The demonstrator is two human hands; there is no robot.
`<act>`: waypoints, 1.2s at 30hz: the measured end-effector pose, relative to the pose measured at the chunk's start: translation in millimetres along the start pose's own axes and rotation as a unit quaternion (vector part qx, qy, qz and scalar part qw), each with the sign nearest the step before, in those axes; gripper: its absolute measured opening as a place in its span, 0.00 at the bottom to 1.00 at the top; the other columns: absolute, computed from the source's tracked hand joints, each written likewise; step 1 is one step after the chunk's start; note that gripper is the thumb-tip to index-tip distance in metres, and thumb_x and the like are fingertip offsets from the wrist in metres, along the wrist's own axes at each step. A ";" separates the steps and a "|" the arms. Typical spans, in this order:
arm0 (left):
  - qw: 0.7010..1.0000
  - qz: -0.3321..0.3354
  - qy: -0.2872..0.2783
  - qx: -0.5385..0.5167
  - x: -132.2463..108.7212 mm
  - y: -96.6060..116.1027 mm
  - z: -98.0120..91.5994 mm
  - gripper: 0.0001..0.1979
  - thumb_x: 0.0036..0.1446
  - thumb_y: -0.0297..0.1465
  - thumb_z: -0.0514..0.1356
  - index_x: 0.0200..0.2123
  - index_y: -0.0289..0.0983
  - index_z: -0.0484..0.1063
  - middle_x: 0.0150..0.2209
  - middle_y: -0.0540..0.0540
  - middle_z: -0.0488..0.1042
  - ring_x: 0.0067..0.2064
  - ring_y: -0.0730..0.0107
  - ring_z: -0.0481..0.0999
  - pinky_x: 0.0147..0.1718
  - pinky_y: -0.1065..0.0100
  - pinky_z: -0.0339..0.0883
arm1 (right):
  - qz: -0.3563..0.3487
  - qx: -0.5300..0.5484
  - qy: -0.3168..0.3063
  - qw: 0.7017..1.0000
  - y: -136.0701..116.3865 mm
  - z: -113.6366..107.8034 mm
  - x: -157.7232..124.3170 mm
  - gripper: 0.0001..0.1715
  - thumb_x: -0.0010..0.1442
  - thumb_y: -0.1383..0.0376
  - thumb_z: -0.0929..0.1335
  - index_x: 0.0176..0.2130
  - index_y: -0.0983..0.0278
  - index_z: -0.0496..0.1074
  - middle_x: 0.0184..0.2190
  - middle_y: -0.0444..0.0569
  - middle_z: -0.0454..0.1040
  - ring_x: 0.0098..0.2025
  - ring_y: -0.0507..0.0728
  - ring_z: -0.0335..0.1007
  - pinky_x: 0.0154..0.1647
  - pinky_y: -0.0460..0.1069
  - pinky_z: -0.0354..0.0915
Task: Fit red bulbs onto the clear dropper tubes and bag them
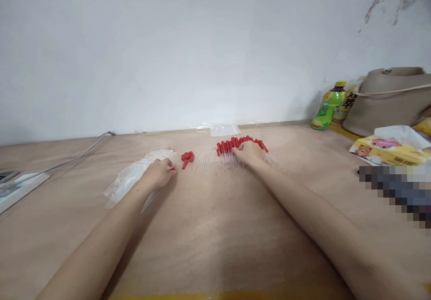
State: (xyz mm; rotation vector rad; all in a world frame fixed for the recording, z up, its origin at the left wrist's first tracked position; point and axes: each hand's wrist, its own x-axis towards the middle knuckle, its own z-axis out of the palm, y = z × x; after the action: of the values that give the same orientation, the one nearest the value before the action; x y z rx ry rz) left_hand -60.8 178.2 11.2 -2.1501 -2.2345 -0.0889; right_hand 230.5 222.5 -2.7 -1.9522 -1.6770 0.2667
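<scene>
My left hand is curled over the right side of a pile of clear plastic zip bags, with a red rubber bulb at its fingertips. Just right of it lies a small heap of red rubber bulbs. Several thin clear tubes lie side by side on the table beyond that heap. My right hand rests over a row of droppers with red bulbs, its thumb and fingers closed at one dropper's bulb. The palm hides part of the row.
Behind the droppers, a flat clear bag lies near the wall. At the right are a green drink bottle, a beige bag and a yellow tissue pack. A grey cable runs to a white power strip at the left.
</scene>
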 end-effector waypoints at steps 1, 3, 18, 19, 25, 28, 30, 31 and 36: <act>1.000 0.006 0.001 -0.002 2.0 -2.6 1.8 0.15 0.50 0.38 0.54 0.40 0.37 0.68 0.40 0.38 0.70 0.39 0.57 0.72 0.35 0.64 0.64 | 0.001 -0.007 -0.001 1.000 0.0 0.9 0.3 0.19 0.50 0.54 0.63 0.20 0.63 0.71 0.25 0.49 0.73 0.33 0.58 0.69 0.32 0.50 0.59; 1.000 0.013 0.007 -0.001 4.4 -4.2 5.2 0.14 0.49 0.36 0.55 0.38 0.37 0.68 0.38 0.40 0.72 0.38 0.58 0.72 0.34 0.66 0.64 | 0.000 -0.018 0.006 1.000 1.0 2.0 -0.5 0.20 0.51 0.52 0.63 0.21 0.63 0.71 0.27 0.50 0.73 0.34 0.59 0.69 0.33 0.51 0.60; 0.987 0.075 0.134 -0.052 -22.6 48.9 8.0 0.13 0.54 0.29 0.49 0.43 0.36 0.66 0.37 0.40 0.70 0.38 0.58 0.72 0.34 0.64 0.63 | -0.136 -0.060 -0.017 0.989 -69.9 36.6 -37.3 0.15 0.57 0.60 0.60 0.35 0.65 0.72 0.36 0.55 0.73 0.41 0.59 0.68 0.34 0.49 0.61; 0.976 0.095 0.179 -0.074 -27.6 57.3 12.9 0.14 0.55 0.28 0.48 0.45 0.35 0.65 0.39 0.39 0.69 0.39 0.58 0.71 0.36 0.63 0.63 | -0.125 -0.061 -0.018 0.990 -73.9 38.5 -34.7 0.15 0.56 0.61 0.60 0.35 0.65 0.72 0.37 0.56 0.73 0.41 0.60 0.68 0.34 0.50 0.62; 0.920 0.206 0.263 -0.206 -42.8 81.1 42.0 0.12 0.58 0.27 0.47 0.43 0.35 0.65 0.37 0.42 0.66 0.39 0.64 0.69 0.39 0.65 0.64 | -0.106 -0.066 -0.029 0.992 -73.5 42.9 -27.5 0.14 0.53 0.64 0.62 0.35 0.68 0.73 0.37 0.58 0.73 0.41 0.61 0.69 0.34 0.50 0.63; 0.915 0.208 0.261 -0.226 -41.7 78.3 42.7 0.09 0.58 0.28 0.49 0.38 0.36 0.67 0.35 0.44 0.66 0.38 0.65 0.68 0.39 0.64 0.64 | -0.115 -0.070 -0.034 0.990 -65.1 40.3 -33.3 0.12 0.51 0.66 0.63 0.34 0.66 0.73 0.35 0.56 0.73 0.40 0.61 0.69 0.34 0.50 0.63; 0.918 0.203 0.255 -0.227 -40.6 75.9 41.2 0.07 0.58 0.29 0.49 0.36 0.36 0.67 0.33 0.44 0.66 0.37 0.65 0.68 0.38 0.64 0.64 | -0.128 -0.072 -0.039 0.988 -57.2 36.6 -41.9 0.11 0.51 0.65 0.63 0.32 0.65 0.73 0.34 0.55 0.73 0.39 0.60 0.69 0.33 0.50 0.62; 0.919 0.202 0.252 -0.227 -40.2 75.1 40.7 0.07 0.57 0.29 0.50 0.35 0.36 0.66 0.33 0.45 0.66 0.37 0.65 0.68 0.38 0.64 0.64 | -0.137 -0.071 -0.040 0.987 -52.1 34.1 -47.6 0.11 0.51 0.64 0.63 0.32 0.65 0.73 0.33 0.54 0.73 0.39 0.60 0.68 0.33 0.50 0.62; 0.919 0.213 0.233 -0.236 -40.0 74.3 41.6 0.06 0.57 0.31 0.51 0.34 0.36 0.65 0.34 0.45 0.67 0.36 0.66 0.69 0.36 0.65 0.65 | -0.223 -0.038 -0.021 0.974 -12.0 12.7 -82.6 0.06 0.51 0.64 0.64 0.26 0.62 0.70 0.29 0.48 0.72 0.36 0.57 0.65 0.32 0.49 0.59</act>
State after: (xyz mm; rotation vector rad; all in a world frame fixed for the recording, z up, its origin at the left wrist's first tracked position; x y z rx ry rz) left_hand 15.5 144.0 -31.9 -2.4320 -1.5520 -1.0920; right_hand 197.3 147.6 -23.4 -1.5699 -2.1206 0.0737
